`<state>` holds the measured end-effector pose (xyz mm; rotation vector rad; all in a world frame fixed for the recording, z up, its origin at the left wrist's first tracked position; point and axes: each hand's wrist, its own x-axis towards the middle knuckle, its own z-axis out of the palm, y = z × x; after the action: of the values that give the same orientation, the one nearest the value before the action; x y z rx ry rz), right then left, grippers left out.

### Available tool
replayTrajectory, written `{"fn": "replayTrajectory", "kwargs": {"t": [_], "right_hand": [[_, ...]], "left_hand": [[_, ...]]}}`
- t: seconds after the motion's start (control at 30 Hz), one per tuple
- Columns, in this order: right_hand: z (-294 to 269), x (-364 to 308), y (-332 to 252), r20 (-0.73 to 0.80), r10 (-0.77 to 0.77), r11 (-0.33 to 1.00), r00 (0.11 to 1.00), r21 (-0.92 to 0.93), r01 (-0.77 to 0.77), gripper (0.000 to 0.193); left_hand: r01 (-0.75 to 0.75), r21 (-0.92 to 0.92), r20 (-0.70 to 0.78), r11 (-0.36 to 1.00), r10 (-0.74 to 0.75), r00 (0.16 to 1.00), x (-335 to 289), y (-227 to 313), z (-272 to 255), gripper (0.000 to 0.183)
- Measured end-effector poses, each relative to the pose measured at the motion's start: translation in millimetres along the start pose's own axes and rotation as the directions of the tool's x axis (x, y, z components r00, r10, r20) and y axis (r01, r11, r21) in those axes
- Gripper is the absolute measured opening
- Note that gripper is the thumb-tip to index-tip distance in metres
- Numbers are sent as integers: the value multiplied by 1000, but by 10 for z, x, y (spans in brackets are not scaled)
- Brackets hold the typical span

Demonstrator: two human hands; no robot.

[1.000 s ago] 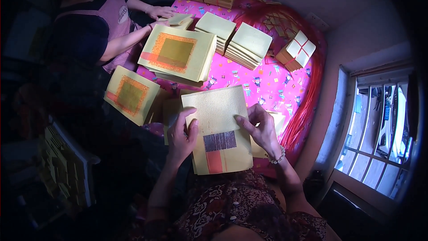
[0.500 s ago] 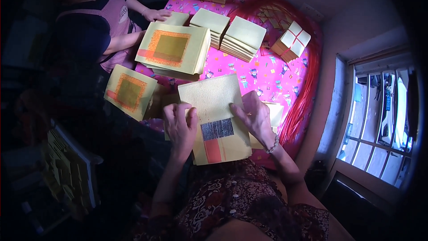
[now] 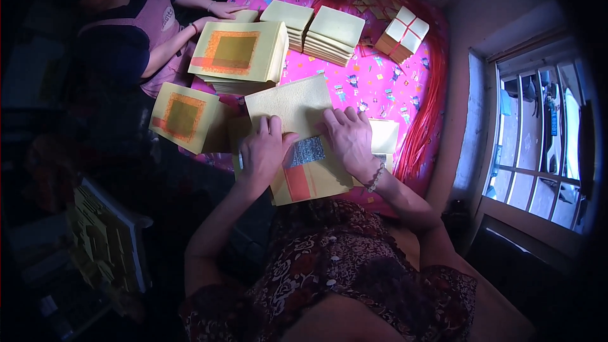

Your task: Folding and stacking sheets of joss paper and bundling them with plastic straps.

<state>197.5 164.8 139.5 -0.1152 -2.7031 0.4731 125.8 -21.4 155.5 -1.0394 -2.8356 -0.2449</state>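
In front of my lap I hold a yellow sheet of joss paper, with a silver foil patch and a red-orange band on its lower part. My left hand grips its left side, thumb on the face near the foil. At the right side my right hand has bent fingers pressed on the paper just above the foil. The paper's upper part bulges over the foil's top edge. More yellow paper lies beneath, partly hidden by my hands.
A thick stack with an orange-framed print stands beyond my left hand; a similar printed stack is nearer. Plain stacks, a red-tied bundle and red strands lie on the pink table cover. A co-worker's hands touch paper.
My hands have closed in on the foil patch, and the paper's upper part now covers its top edge. The co-worker's second hand has come forward beside the first.
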Motion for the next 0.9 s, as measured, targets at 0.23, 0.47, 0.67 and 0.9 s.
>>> {"fn": "replayTrajectory", "kwargs": {"t": [0.23,0.47,0.67,0.9], "right_hand": [[71,44,-31,60,-206,977,977,77,201,22],[82,36,72,46,-116,929,992,359,92,23],[196,64,88,-51,-121,956,991,261,130,25],[74,250,227,123,-323,932,938,214,293,32]], "left_hand": [[37,107,160,994,-54,986,23,24,-5,44],[81,-70,96,994,-74,993,-24,-53,122,47],[90,-120,73,989,-81,994,27,-87,105,46],[-75,-190,18,979,80,997,79,-194,-31,54]]}}
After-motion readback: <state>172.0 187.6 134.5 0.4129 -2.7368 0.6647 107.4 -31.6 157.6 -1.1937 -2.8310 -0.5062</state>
